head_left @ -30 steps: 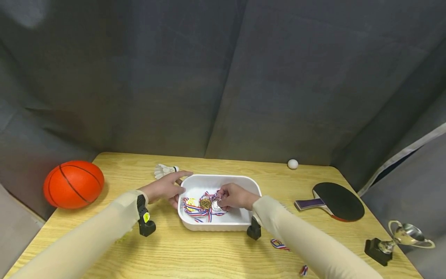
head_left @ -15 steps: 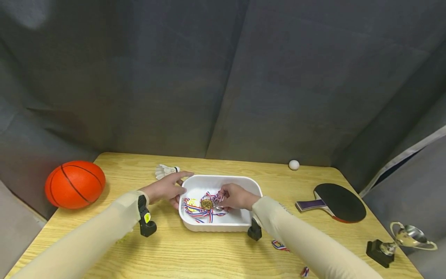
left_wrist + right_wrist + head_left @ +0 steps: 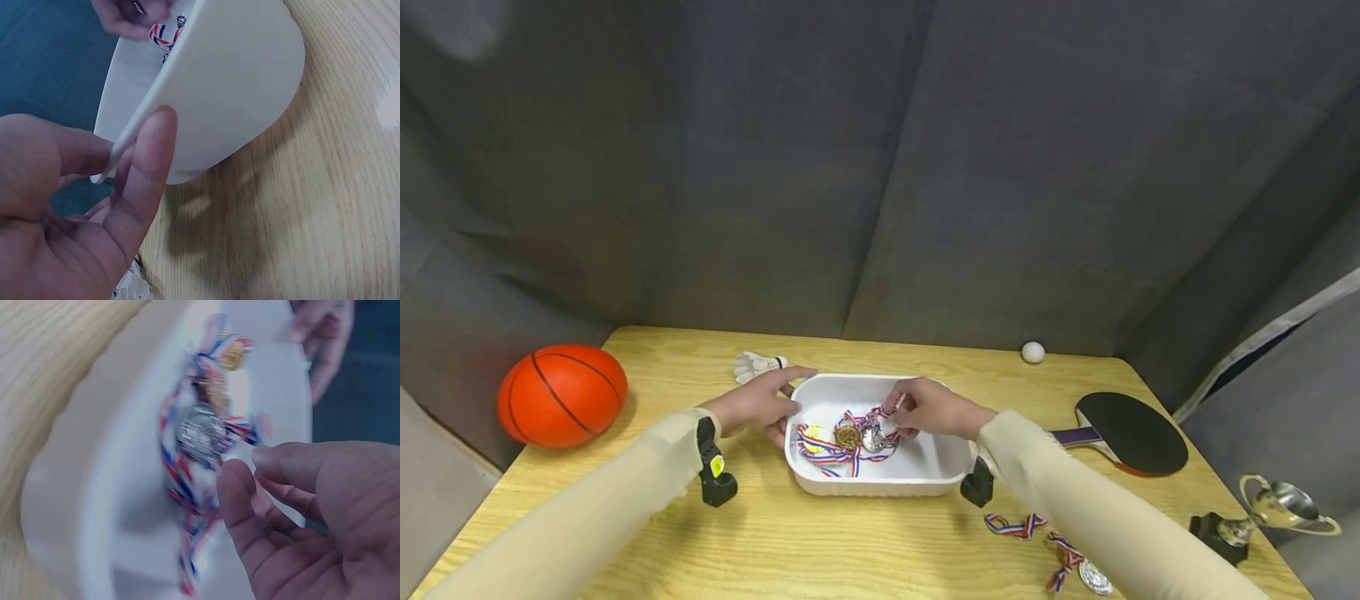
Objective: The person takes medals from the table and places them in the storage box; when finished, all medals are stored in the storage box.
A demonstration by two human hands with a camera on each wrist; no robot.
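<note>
White plastic tub w/ 3 ribboned metal medals; left hand grips rim, right hand relaxed, holding nothing.

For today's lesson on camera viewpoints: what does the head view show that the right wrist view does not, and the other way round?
Only the head view shows the basketball, shuttlecock, paddle, trophy and a medal lying on the table. Only the right wrist view shows the right hand's palm, fingers loosely curled and empty, above the silver medal. Both show the white tray, its ribboned medals and the left hand.
</note>
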